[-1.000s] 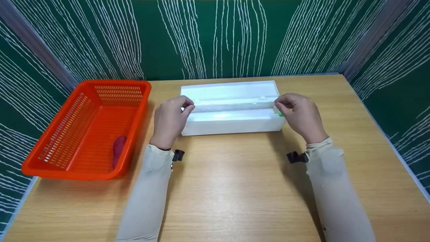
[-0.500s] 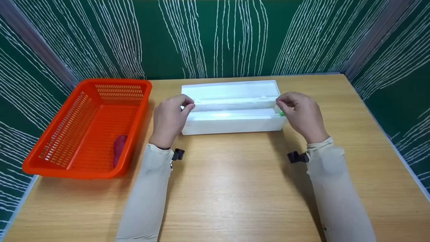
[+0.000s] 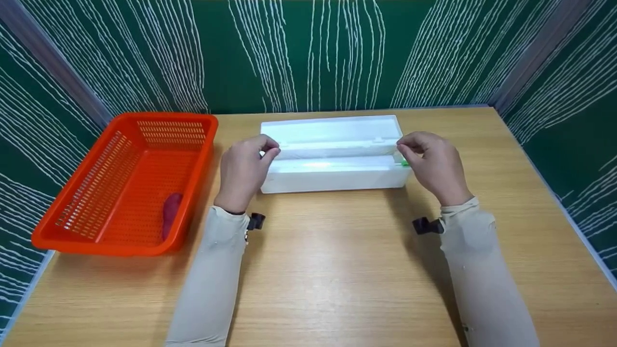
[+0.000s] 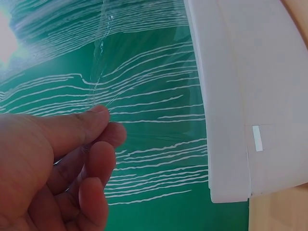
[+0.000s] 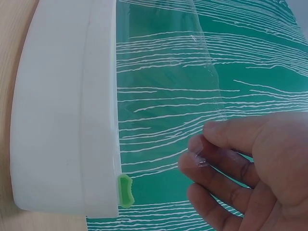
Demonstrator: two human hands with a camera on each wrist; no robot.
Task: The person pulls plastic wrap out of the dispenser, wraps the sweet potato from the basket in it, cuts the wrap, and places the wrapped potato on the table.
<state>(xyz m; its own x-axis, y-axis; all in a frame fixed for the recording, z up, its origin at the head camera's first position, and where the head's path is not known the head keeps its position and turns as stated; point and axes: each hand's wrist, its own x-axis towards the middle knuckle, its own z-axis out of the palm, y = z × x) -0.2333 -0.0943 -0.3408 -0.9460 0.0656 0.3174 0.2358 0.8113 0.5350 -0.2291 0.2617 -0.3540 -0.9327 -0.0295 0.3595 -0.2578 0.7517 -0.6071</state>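
Above the white box [image 3: 332, 181], clear film [image 4: 154, 84] was held in closed pinches by the left hand [image 3: 242, 173] and right hand [image 3: 436, 166], probably best drawn evenly taut.

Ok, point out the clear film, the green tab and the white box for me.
Film [image 5: 166, 72], right wrist view: middle of the sheet.
Green tab [image 5: 126, 191], right wrist view: its middle.
White box [image 3: 335, 181], head view: its near wall.

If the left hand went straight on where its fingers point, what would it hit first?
Probably the white box, past the clear film the left hand pinches, though depth is unclear.
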